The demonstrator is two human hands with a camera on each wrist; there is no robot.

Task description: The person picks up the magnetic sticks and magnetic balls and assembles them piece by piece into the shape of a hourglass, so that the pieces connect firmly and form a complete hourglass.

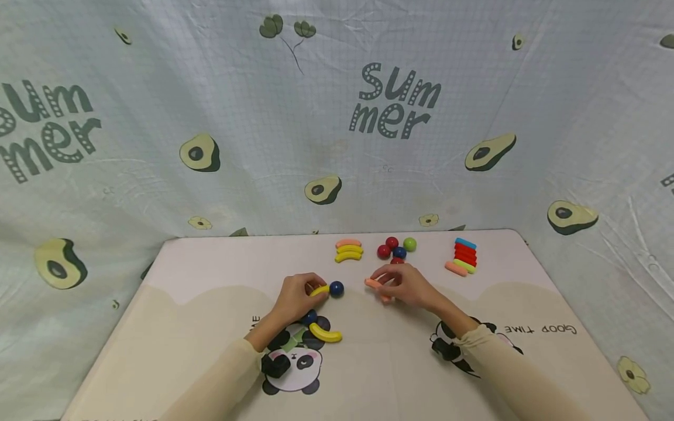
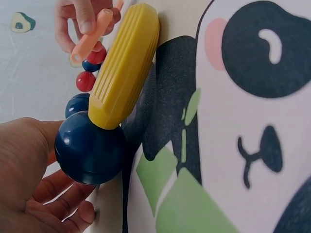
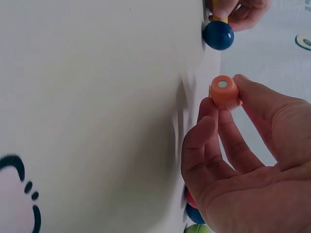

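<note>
My left hand (image 1: 298, 299) pinches a yellow curved magnetic rod (image 1: 319, 290) low over the table, with a dark blue ball (image 1: 336, 289) at its right end. Nearer me, beside that hand, another dark blue ball (image 2: 90, 150) touches the end of a ribbed yellow rod (image 2: 126, 63). My right hand (image 1: 406, 285) holds an orange rod (image 3: 225, 93) between thumb and fingers, its round end showing a pale metal disc. Just below those fingers a second orange piece (image 1: 387, 299) shows, partly covered by the hand.
Behind the hands lie one orange and two yellow rods (image 1: 349, 249). A cluster of red, blue and green balls (image 1: 409, 244) sits just behind my right hand. Farther right is a row of blue, red, lime and orange rods (image 1: 466, 254). A printed cloth (image 1: 210, 327) covers the table.
</note>
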